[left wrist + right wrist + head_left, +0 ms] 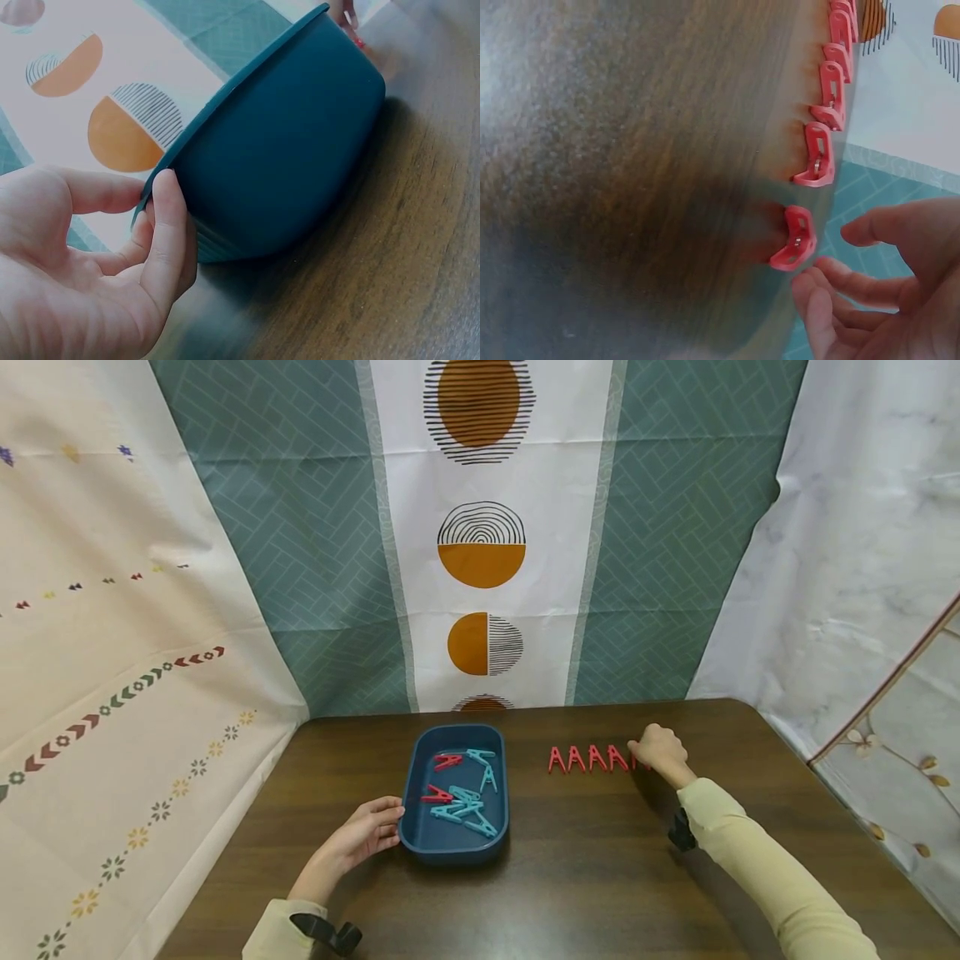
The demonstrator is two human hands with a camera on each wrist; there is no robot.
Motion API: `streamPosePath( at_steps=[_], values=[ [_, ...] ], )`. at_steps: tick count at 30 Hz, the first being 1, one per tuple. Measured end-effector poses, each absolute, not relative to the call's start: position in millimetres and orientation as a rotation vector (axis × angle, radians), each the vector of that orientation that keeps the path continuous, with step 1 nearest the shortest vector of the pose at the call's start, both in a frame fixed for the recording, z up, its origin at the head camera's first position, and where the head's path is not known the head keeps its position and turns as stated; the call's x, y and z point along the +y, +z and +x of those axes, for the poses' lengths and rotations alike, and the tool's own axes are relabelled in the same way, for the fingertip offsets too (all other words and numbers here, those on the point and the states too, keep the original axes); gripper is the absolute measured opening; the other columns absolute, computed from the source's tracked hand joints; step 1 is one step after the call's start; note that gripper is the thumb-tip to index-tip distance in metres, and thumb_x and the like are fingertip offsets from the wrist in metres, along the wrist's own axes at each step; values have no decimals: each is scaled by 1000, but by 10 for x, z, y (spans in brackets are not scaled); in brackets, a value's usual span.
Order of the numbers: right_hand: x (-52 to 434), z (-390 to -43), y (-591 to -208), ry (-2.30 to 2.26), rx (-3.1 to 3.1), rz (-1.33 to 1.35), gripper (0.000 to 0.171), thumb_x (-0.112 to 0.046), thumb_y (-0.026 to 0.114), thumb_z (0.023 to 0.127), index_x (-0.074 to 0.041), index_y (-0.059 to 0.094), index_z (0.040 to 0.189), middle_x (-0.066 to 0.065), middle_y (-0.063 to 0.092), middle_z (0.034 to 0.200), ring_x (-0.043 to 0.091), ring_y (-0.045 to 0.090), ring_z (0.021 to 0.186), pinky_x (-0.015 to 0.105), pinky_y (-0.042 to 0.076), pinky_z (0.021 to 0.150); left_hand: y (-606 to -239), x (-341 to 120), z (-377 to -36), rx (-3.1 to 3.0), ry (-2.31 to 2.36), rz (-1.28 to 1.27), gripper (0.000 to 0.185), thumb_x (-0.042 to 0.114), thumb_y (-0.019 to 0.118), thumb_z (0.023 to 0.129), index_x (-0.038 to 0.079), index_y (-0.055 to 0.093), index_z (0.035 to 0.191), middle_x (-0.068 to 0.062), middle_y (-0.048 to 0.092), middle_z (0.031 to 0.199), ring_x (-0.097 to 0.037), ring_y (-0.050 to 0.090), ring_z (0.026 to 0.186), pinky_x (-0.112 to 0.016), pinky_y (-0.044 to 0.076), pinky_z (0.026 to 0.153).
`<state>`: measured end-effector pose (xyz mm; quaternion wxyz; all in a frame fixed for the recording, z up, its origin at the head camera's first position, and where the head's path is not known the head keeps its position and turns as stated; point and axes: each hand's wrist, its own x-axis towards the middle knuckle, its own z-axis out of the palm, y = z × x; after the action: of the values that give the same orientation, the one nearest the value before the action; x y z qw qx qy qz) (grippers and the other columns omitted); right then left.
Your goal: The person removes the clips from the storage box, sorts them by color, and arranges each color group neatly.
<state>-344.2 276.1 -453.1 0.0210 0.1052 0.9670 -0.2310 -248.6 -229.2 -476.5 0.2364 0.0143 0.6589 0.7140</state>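
Observation:
A dark blue tray [414,777] stands on the brown table and holds two red pegs [447,762] and several teal pegs [468,807]. My left hand [382,827] rests against the tray's left wall; in the left wrist view its thumb [169,217] and a finger touch the tray [285,150] just under the rim. To the tray's right, red pegs [587,758] stand in a row. My right hand [651,752] sits at the row's right end. In the right wrist view its fingertips [821,274] hover loosely beside the last red peg [796,240], holding nothing.
Patterned cloth hangs behind the table [585,877] and along both sides. The table's far edge runs just past the peg row [831,90]. A black wrist strap [681,831] shows on the right sleeve.

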Motion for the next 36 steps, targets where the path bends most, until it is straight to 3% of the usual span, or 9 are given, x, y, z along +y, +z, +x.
streamPosePath(
  at_steps=[4, 7, 15, 20, 28, 36],
  values=[
    [2751, -3439, -4492, -795, 3010, 264, 42, -23, 50, 87, -20, 35, 48, -7, 30, 46, 10, 31, 45, 25, 26, 43, -4757, -2284, -2478, 1808, 1959, 39, 27, 19, 55, 98, 2, 47, 117, 4, 62, 85, -6, 61, 73, -19, 54, 69],
    [2722, -3437, -4470, -815, 3027, 221, 42, -23, 51, 88, -19, 35, 49, -8, 28, 45, 9, 28, 44, 23, 23, 43, -4754, -2283, -2474, 1806, 1959, 37, 26, 18, 55, 99, 1, 47, 117, 4, 62, 85, -6, 61, 73, -19, 54, 69],
    [2503, -3407, -4426, -863, 3083, 80, 17, -18, 52, 89, -7, 57, 78, 0, 49, 59, 12, 41, 48, 24, 29, 43, -4748, -2294, -2475, 1808, 1963, 16, 28, 19, 56, 98, 1, 47, 118, 3, 63, 85, -6, 61, 72, -20, 54, 69],
    [2329, -3375, -4373, -921, 3124, -58, 19, -14, 51, 88, -1, 64, 93, 8, 62, 71, 13, 46, 49, 26, 34, 43, -4747, -2284, -2474, 1831, 1953, -17, 33, 17, 54, 98, -4, 44, 122, 2, 62, 85, -6, 61, 71, -20, 55, 69],
    [2071, -3420, -4401, -957, 3145, -231, 19, -12, 53, 89, 0, 67, 95, 13, 67, 80, 14, 49, 52, 28, 39, 48, -4777, -2287, -2463, 1833, 1951, -24, 36, 20, 56, 98, -4, 44, 122, 3, 62, 84, -6, 60, 70, -20, 55, 69],
    [1737, -3407, -4361, -1102, 3093, -601, 12, -7, 59, 90, -3, 68, 95, 11, 70, 85, 18, 62, 72, 32, 49, 64, -4724, -2275, -2474, 1841, 1957, -26, 28, 16, 54, 98, -3, 46, 118, 3, 61, 82, -5, 60, 69, -20, 54, 68]
  ],
)
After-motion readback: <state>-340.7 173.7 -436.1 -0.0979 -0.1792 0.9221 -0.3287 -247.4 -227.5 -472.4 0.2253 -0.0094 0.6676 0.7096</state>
